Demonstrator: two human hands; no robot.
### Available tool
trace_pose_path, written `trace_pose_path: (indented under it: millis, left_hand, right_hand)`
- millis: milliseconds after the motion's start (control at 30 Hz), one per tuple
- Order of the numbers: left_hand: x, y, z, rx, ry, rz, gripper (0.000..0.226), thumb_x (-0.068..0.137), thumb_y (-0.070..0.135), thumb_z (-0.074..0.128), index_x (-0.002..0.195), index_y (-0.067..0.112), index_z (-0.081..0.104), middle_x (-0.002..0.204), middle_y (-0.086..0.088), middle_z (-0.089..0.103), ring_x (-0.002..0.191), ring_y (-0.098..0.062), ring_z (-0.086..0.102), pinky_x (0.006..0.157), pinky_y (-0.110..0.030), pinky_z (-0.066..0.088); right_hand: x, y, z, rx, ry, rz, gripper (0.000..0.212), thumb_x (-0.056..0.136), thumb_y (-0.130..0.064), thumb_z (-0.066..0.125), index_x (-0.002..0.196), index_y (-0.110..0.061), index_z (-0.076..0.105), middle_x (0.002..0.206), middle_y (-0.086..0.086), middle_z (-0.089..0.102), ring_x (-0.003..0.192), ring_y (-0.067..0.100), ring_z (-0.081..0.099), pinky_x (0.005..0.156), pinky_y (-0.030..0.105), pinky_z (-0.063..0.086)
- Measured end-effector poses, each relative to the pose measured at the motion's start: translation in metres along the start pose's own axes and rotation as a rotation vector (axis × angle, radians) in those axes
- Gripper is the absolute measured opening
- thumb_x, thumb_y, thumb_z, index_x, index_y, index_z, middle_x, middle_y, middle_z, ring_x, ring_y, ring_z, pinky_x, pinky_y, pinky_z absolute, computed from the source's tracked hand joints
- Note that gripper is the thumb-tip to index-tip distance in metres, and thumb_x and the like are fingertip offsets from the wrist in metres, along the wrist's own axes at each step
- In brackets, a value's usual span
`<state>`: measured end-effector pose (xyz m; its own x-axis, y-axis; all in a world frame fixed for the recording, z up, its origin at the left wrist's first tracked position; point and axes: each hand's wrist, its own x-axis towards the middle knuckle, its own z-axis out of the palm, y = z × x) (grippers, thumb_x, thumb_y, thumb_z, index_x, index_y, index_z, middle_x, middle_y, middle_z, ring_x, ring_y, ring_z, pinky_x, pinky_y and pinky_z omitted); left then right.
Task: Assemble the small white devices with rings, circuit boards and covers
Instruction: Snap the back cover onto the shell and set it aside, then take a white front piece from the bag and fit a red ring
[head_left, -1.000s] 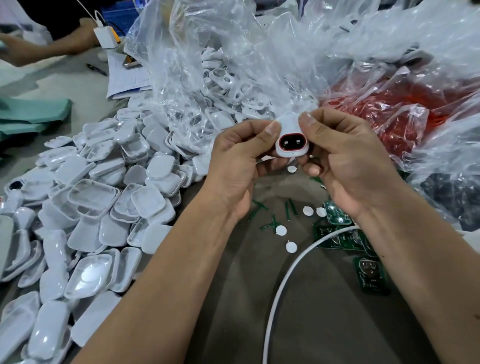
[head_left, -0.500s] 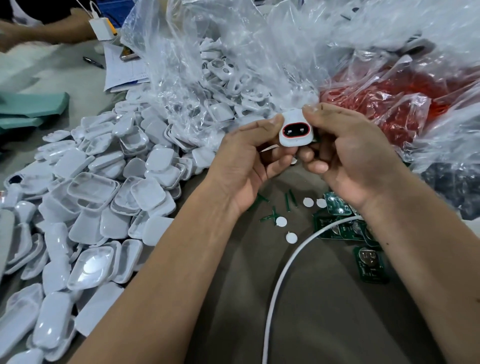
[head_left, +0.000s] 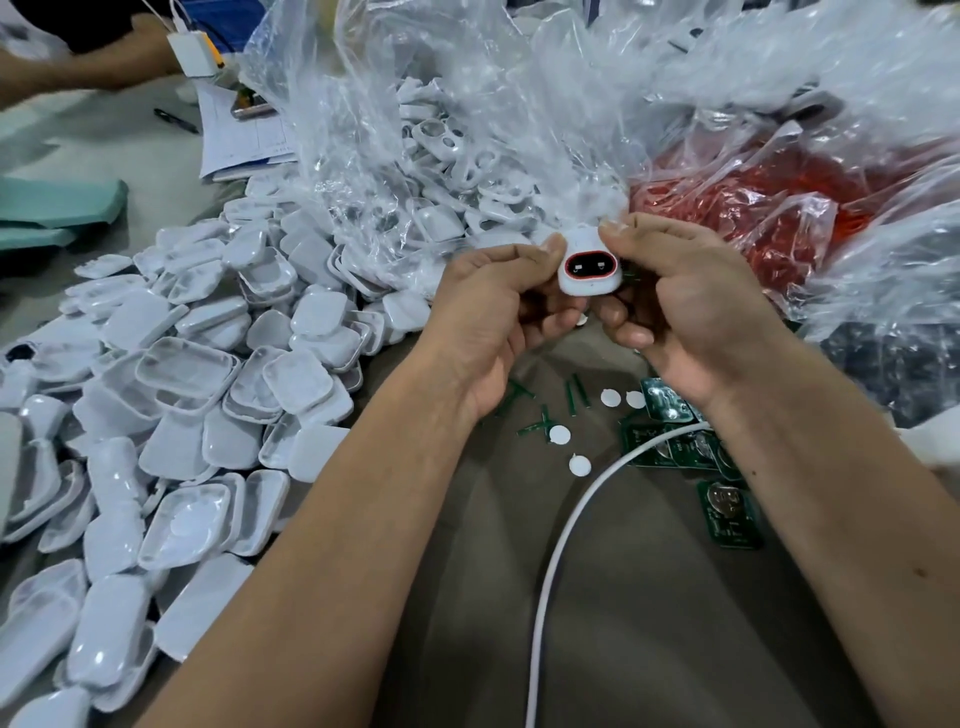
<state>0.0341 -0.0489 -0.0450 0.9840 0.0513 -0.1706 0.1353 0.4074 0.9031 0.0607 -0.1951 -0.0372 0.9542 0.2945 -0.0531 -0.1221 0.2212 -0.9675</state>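
A small white device (head_left: 587, 248) with a red ring around its dark oval window is held up between both hands. My left hand (head_left: 498, 322) pinches its left side with thumb and fingers. My right hand (head_left: 691, 306) grips its right side, thumb on top. Green circuit boards (head_left: 675, 447) lie on the table under my right wrist. A heap of white covers (head_left: 197, 374) fills the left of the table. A clear bag holds white ring frames (head_left: 457, 150), and a second clear bag holds red rings (head_left: 769, 208).
A white cable (head_left: 566, 525) curves across the brown table (head_left: 649, 623) from the boards toward me. Small white discs (head_left: 560, 434) and green board offcuts (head_left: 576, 395) lie between my arms. Another person's arm (head_left: 78, 67), papers and a pen are at the far left.
Both hands have kept their hold on the device, lifting it slightly and turning it a little. Nothing else on the table has moved.
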Motion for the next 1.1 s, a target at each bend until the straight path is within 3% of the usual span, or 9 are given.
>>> trace_pose_path:
  millis: [200, 333, 500, 667, 767, 900, 1000, 1100]
  left_hand:
    - [0.001, -0.003, 0.002, 0.038, 0.021, -0.107, 0.022, 0.102, 0.017, 0.056, 0.083, 0.009, 0.064, 0.053, 0.002, 0.051, 0.047, -0.011, 0.057, 0.045, -0.02, 0.049]
    - [0.003, -0.004, -0.001, 0.055, 0.04, -0.105, 0.024, 0.102, 0.021, 0.056, 0.084, 0.009, 0.065, 0.051, 0.003, 0.053, 0.046, -0.011, 0.057, 0.043, -0.019, 0.047]
    - [-0.001, -0.003, -0.004, 0.11, -0.006, -0.052, 0.029, 0.102, 0.021, 0.062, 0.111, -0.006, 0.065, 0.072, -0.011, 0.071, 0.059, -0.019, 0.071, 0.052, -0.023, 0.057]
    - [0.0, 0.001, -0.013, 0.247, 0.007, -0.032, 0.015, 0.097, 0.014, 0.069, 0.104, 0.001, 0.064, 0.089, -0.021, 0.074, 0.068, -0.023, 0.071, 0.057, -0.025, 0.059]
    - [0.002, -0.001, -0.014, 0.342, 0.008, 0.04, 0.012, 0.097, 0.013, 0.069, 0.096, 0.002, 0.062, 0.085, -0.018, 0.072, 0.065, -0.022, 0.069, 0.06, -0.028, 0.061]
    - [0.002, -0.005, -0.009, 0.454, 0.031, 0.205, 0.024, 0.097, 0.019, 0.069, 0.079, 0.004, 0.063, 0.077, -0.023, 0.071, 0.066, -0.031, 0.07, 0.064, -0.039, 0.061]
    - [0.002, -0.002, 0.009, 0.373, 0.1, 0.293, 0.019, 0.098, 0.022, 0.067, 0.089, 0.004, 0.069, 0.081, -0.017, 0.072, 0.065, -0.027, 0.071, 0.061, -0.043, 0.061]
    - [0.022, 0.015, 0.035, 0.39, 0.215, 0.422, 0.011, 0.096, 0.021, 0.067, 0.092, 0.012, 0.071, 0.087, -0.008, 0.074, 0.077, -0.028, 0.074, 0.063, -0.041, 0.06]
  right_hand:
    - [0.001, 0.002, -0.003, -0.058, -0.007, 0.109, 0.042, 0.103, -0.028, 0.056, 0.064, -0.016, 0.067, 0.058, 0.002, 0.047, 0.044, 0.012, 0.04, 0.032, 0.018, 0.021]
    - [0.001, 0.005, 0.002, -0.069, -0.024, 0.13, 0.048, 0.105, -0.03, 0.052, 0.066, -0.015, 0.074, 0.058, 0.003, 0.057, 0.046, 0.013, 0.044, 0.034, 0.019, 0.025]
    - [0.003, 0.011, 0.006, -0.146, 0.096, 0.049, 0.023, 0.106, -0.026, 0.055, 0.092, -0.01, 0.063, 0.064, 0.003, 0.065, 0.046, 0.014, 0.046, 0.037, 0.021, 0.028]
    - [0.005, 0.018, 0.008, -0.265, 0.117, -0.038, 0.021, 0.106, -0.023, 0.055, 0.093, -0.008, 0.063, 0.061, 0.003, 0.059, 0.044, 0.015, 0.048, 0.035, 0.022, 0.03]
    - [0.006, 0.022, 0.01, -0.324, 0.13, -0.072, 0.026, 0.107, -0.026, 0.056, 0.084, -0.013, 0.061, 0.061, 0.004, 0.058, 0.046, 0.017, 0.05, 0.036, 0.023, 0.033]
    - [0.006, 0.019, 0.018, -0.255, 0.177, -0.072, 0.035, 0.104, -0.031, 0.062, 0.072, -0.017, 0.061, 0.058, 0.004, 0.057, 0.044, 0.018, 0.051, 0.038, 0.023, 0.036]
    - [0.019, -0.002, 0.021, -0.103, 0.306, -0.085, 0.027, 0.102, -0.025, 0.062, 0.078, -0.012, 0.057, 0.057, 0.001, 0.057, 0.042, 0.019, 0.052, 0.04, 0.024, 0.04]
    - [0.048, -0.037, 0.023, 0.028, 0.45, -0.112, 0.016, 0.098, -0.014, 0.056, 0.082, -0.01, 0.058, 0.061, 0.004, 0.059, 0.044, 0.02, 0.056, 0.042, 0.027, 0.047]
